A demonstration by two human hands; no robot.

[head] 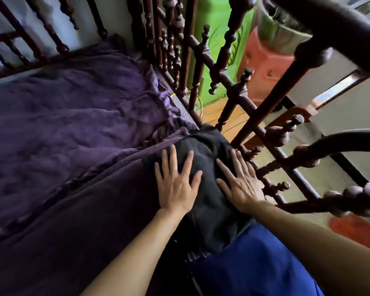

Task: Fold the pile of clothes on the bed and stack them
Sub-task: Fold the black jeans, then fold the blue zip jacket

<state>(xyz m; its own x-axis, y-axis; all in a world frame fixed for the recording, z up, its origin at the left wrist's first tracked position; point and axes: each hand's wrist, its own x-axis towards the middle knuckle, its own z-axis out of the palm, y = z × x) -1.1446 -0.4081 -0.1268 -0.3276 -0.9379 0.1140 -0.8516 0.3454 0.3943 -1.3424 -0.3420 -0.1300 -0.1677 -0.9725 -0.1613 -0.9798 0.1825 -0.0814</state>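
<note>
A folded black garment [209, 210] lies at the right edge of the bed, on the purple bedsheet [73, 124] and close to the wooden railing. My left hand [177, 184] rests flat on its left side, fingers spread. My right hand [239, 184] lies flat on its right side, fingers spread, next to the railing. Both palms press down on the cloth and neither grips it. A striped dark fabric edge [192, 255] shows under the garment's near end.
A dark turned-wood bed railing [233, 92] runs along the right of the bed, another rail [41, 45] at the far side. Blue cloth [254, 270] covers the lower right. Beyond the railing stand a green wall, a red stool [265, 67] and a wooden floor.
</note>
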